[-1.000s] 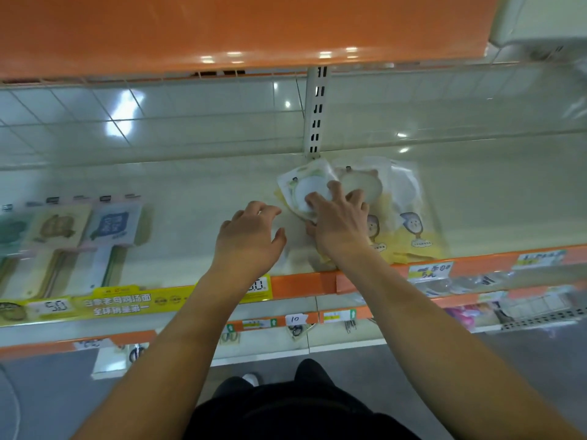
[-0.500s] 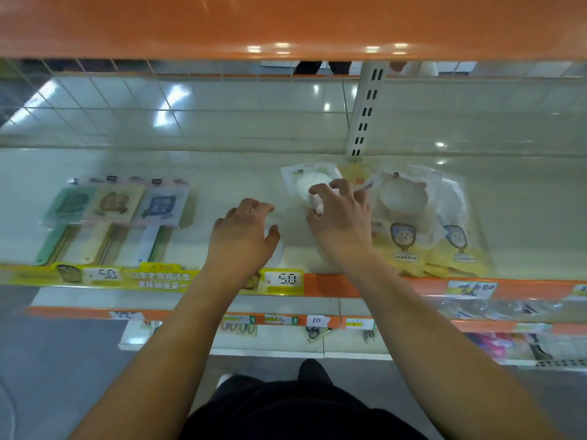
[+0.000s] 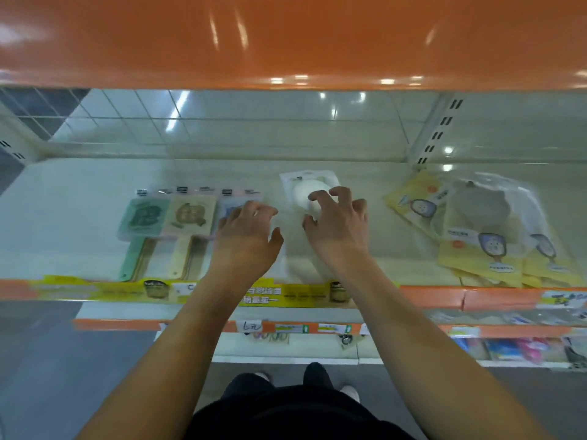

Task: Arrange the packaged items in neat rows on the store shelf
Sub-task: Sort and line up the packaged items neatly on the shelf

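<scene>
White shelf [image 3: 79, 198] under orange board. Right hand [image 3: 338, 228], fingers curled on white pack [image 3: 306, 190] mid-shelf, grip unclear. Left hand [image 3: 246, 238] fingers spread, beside row of packs [image 3: 173, 215]. Yellow pile [image 3: 482, 236] at right.

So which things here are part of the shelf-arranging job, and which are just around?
Part of the job:
white pack, under the right hand
left hand, beside it
row of three packs at left
yellow packs, heaped at right
shelf

Just around:
price strip
lower shelf goods
upper orange shelf
</scene>
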`<state>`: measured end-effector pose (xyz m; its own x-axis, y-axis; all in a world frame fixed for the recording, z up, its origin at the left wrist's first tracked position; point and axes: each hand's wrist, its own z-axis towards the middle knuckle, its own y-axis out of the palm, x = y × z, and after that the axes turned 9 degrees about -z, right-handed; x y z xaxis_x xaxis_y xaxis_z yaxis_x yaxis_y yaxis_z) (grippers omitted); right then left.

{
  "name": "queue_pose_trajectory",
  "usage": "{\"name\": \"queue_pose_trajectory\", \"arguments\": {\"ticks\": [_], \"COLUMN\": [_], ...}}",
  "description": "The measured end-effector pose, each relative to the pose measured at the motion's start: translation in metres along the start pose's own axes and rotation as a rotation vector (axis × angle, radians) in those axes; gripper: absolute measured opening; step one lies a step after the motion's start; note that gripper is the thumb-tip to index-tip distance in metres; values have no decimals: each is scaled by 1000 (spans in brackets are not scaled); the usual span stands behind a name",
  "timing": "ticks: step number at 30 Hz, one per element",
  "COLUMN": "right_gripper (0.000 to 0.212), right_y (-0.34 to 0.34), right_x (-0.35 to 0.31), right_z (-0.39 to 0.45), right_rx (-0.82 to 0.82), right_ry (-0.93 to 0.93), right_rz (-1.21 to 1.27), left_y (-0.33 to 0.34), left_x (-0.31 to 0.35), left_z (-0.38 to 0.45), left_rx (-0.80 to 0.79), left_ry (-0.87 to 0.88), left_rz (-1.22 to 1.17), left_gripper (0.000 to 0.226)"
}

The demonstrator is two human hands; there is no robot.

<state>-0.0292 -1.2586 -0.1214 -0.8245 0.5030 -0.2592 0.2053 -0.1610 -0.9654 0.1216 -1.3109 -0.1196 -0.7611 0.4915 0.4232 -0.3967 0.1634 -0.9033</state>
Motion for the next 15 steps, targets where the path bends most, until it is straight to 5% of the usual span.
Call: {"name": "queue_pose_trajectory", "arguments": {"ticks": [15], "right_gripper": [39], "right_y": [43], "right_x": [-51], "right_z": [-5], "right_rx": [4], "right_ry": [196], "right_rz": [-103], "left_y": [-22], "left_x": [-61], "left_z": [10], "left_rx": [-120], "left_ry": [120], "left_rz": [-46], "left_gripper": [41]}}
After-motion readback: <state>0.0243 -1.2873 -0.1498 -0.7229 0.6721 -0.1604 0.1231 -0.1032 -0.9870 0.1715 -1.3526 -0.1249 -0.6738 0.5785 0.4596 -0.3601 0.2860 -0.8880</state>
